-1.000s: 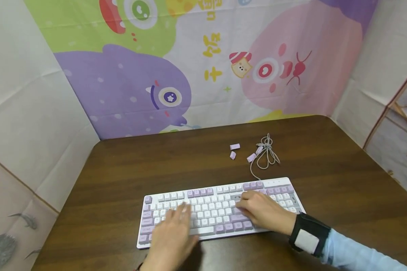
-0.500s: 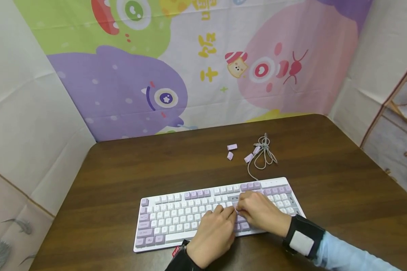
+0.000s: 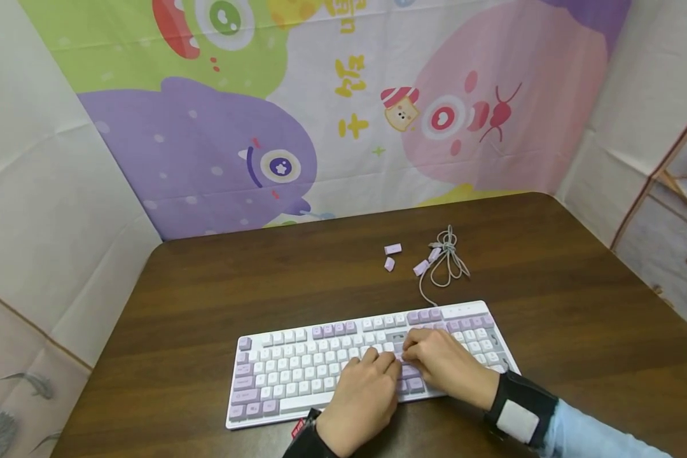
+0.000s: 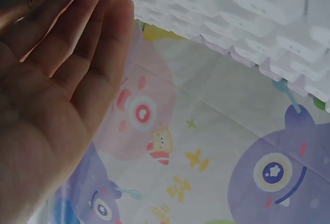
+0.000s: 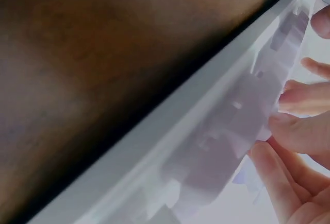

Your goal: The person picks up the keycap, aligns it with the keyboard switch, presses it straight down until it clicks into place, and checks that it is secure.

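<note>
A white and lavender keyboard (image 3: 306,403) lies on the brown table. On its right half, my right hand (image 3: 451,366) has thumb and fingers brought together at the keys; in the right wrist view they pinch a lavender keycap (image 5: 263,133) at the key row. My left hand (image 3: 365,397) reaches in beside it, fingertips touching keys close to the right fingertips. The left wrist view gives that left hand (image 4: 56,95) with fairly straight fingers, tips at the keys. Just left of the right hand, a grey spot (image 3: 398,336) without a keycap shows on the keyboard.
Behind the keyboard lie several loose lavender keycaps (image 3: 392,249), two of them against a bundled grey cable (image 3: 449,257). A red tag (image 3: 298,428) pokes out by the left wrist. A cartoon-printed cloth (image 3: 206,146) hangs at the table's (image 3: 263,273) back edge.
My left hand has moved right from the keyboard's left-middle keys to beside the right hand. The right hand has stayed at about the same keys.
</note>
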Motion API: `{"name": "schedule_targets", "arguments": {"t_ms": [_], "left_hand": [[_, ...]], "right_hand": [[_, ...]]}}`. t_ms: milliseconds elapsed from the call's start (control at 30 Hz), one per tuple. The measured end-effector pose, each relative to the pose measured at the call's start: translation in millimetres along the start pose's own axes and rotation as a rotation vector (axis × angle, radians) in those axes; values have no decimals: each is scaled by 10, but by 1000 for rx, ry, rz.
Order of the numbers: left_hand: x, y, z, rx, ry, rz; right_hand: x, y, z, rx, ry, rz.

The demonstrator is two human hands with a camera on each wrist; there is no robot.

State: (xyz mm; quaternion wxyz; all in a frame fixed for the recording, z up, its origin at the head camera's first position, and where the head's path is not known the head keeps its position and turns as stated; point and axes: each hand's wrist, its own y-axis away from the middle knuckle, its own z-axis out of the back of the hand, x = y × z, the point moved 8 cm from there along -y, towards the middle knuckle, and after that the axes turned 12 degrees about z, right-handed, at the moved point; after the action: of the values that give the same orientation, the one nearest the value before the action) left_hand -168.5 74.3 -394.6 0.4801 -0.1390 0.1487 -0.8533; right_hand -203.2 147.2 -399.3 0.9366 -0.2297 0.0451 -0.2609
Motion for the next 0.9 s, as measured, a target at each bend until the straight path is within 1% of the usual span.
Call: {"name": "schedule_targets", "arguments": {"t_ms": [200,300,367,400,467,567,633,667,733,900], "left_hand": [[-45,4,-50,24,-49,22],[-72,2,-78,32,-73,30],[-87,-1,-82,25,-87,35],[-93,-3,-86,19,-95,36],[-105,-8,-67,-17,-111,43],[-142,-6,-27,-81,-128,36],[-168,-2,5,-109,-137,29],[-173,-1,11,-111,-137,26],[-173,6,7,-101,-137,22],[-134,15,-55,-42,-123,21]], "right_hand": [[13,42,-16,-7,24,-2],[39,65,-20,-33,61,9],[55,78,-18,-55,89,11],[61,84,-17,-66,99,12],[63,98,-18,-80,109,8],[36,135,-16,-99,86,-22],[27,158,-17,-108,68,-32],[24,166,-18,-112,62,-35],[39,165,-23,-102,68,-27],[90,121,-83,6,134,-21]]}}
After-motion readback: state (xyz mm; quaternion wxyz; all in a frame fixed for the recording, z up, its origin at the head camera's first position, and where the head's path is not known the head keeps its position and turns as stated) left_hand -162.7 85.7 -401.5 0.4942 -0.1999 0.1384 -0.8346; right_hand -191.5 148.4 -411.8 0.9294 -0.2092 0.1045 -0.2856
